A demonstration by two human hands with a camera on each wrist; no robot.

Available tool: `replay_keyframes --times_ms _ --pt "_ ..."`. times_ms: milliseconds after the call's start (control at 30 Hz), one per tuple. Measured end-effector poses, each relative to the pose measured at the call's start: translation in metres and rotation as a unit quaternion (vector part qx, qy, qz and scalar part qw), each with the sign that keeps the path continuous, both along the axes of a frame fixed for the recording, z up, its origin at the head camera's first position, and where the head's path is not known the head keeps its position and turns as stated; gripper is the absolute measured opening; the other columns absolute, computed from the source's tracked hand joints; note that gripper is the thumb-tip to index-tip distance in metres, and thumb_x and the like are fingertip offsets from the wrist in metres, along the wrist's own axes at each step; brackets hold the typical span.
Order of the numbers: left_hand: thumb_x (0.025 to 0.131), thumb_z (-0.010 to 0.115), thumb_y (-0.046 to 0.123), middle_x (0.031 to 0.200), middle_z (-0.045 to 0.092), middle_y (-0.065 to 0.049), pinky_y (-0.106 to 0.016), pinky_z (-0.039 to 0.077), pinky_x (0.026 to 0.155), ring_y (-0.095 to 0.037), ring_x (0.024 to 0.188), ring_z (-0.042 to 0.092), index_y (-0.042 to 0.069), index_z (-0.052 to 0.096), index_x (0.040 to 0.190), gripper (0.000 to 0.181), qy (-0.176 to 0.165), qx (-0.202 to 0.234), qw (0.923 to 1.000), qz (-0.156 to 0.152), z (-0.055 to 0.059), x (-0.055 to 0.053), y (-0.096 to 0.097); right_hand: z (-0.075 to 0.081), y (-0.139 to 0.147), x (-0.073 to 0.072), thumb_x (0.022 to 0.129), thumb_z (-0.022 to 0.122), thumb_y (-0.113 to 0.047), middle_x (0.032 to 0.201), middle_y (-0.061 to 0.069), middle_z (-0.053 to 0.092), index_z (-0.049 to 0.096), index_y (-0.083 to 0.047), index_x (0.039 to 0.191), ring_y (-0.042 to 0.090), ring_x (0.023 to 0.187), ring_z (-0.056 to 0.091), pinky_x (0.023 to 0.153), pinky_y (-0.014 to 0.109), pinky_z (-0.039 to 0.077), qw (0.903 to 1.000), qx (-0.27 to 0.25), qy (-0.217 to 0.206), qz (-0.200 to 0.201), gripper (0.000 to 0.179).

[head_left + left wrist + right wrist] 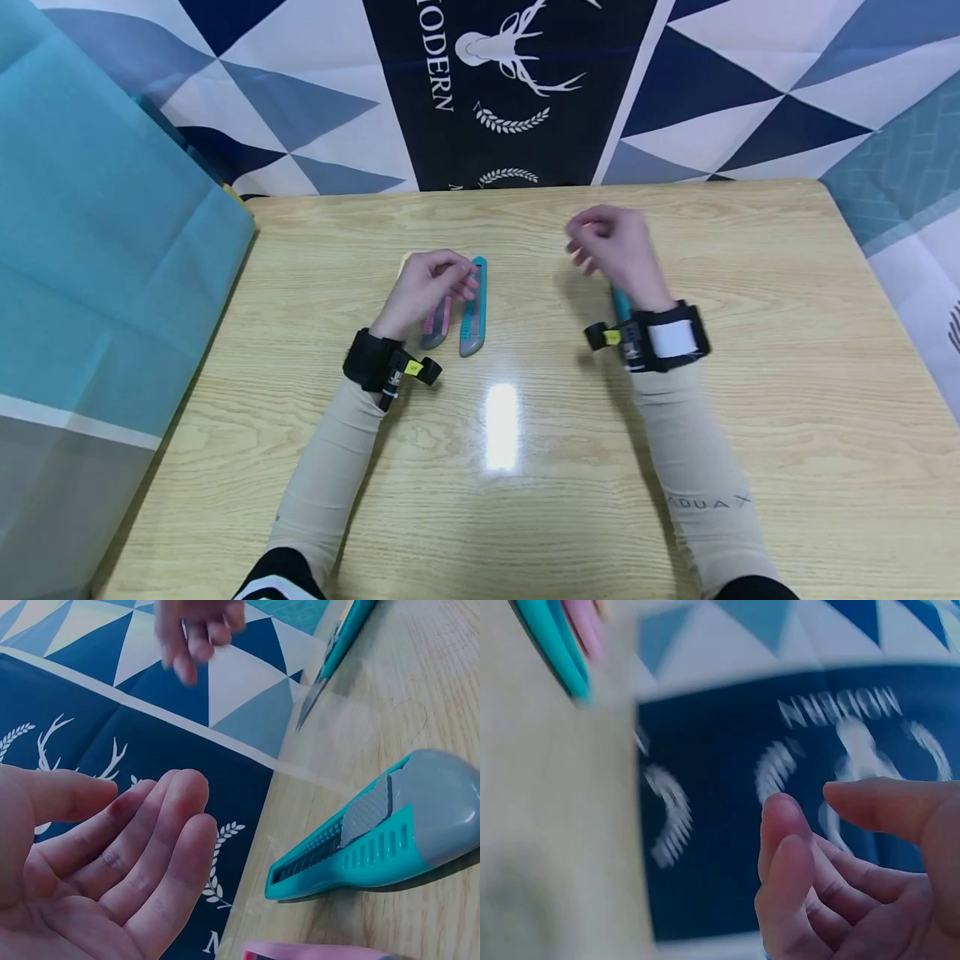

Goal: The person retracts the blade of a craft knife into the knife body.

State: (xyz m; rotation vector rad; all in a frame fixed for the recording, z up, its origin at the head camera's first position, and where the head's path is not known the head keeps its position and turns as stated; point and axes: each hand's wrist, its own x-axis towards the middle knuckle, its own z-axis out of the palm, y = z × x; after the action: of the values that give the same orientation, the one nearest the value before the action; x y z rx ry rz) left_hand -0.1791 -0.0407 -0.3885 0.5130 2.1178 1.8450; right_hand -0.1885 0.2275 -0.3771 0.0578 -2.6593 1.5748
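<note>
My left hand hovers over the utility knives with its fingers loosely bent, and nothing is in it. Just right of it lies a teal utility knife with a grey end; the left wrist view shows its ridged grey slider. A pink utility knife is partly hidden under the left hand, and a yellow piece peeks out behind. My right hand is raised, fingers loosely curled and holding nothing. Beneath its wrist lies a teal-handled tool with a pointed metal blade, mostly hidden in the head view.
The wooden table reaches a patterned cloth at the back. A teal and grey cloth-covered block stands along the left edge. More patterned cloth hangs at the right.
</note>
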Motion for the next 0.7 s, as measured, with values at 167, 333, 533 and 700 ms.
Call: replay_keyframes --times_ms 167,333,533,700 --pt "0.097 0.045 0.001 0.092 0.062 -0.032 -0.059 0.051 0.078 -0.040 0.080 0.061 -0.011 0.060 0.102 0.020 -0.002 -0.003 1.0000 -0.008 0.000 0.001 0.002 0.009 0.040 0.003 0.093 0.055 -0.021 0.082 0.015 0.066 0.064 0.001 0.101 0.020 0.061 0.063 0.044 0.016 0.053 0.9916 0.111 -0.011 -0.065 0.026" --pt "0.097 0.045 0.001 0.092 0.061 -0.032 -0.056 0.052 0.078 -0.040 0.081 0.061 -0.011 0.060 0.103 0.020 0.003 -0.005 0.9999 -0.009 -0.001 0.000 0.000 -0.001 0.057 0.005 0.090 0.058 -0.018 0.080 0.020 0.064 0.065 0.005 0.093 0.026 0.061 0.060 0.042 0.022 0.047 0.9706 0.214 -0.099 -0.047 0.024" --pt "0.097 0.045 0.000 0.092 0.061 -0.033 -0.059 0.051 0.079 -0.040 0.081 0.061 -0.011 0.060 0.102 0.020 0.000 0.002 0.9999 -0.011 -0.002 -0.001 -0.002 -0.018 0.060 0.003 0.084 0.067 -0.022 0.065 0.014 0.064 0.067 0.004 0.084 0.026 0.057 0.056 0.044 0.035 0.042 0.9528 0.262 -0.152 -0.016 0.026" --pt "0.097 0.046 0.002 0.091 0.062 -0.031 -0.059 0.051 0.078 -0.038 0.079 0.061 -0.009 0.061 0.100 0.019 0.003 0.010 0.9999 0.002 -0.008 -0.006 -0.004 -0.025 0.056 0.000 0.081 0.069 -0.024 0.057 0.006 0.057 0.068 0.001 0.073 0.022 0.052 0.051 0.043 0.035 0.039 0.9453 0.291 -0.146 -0.018 0.027"
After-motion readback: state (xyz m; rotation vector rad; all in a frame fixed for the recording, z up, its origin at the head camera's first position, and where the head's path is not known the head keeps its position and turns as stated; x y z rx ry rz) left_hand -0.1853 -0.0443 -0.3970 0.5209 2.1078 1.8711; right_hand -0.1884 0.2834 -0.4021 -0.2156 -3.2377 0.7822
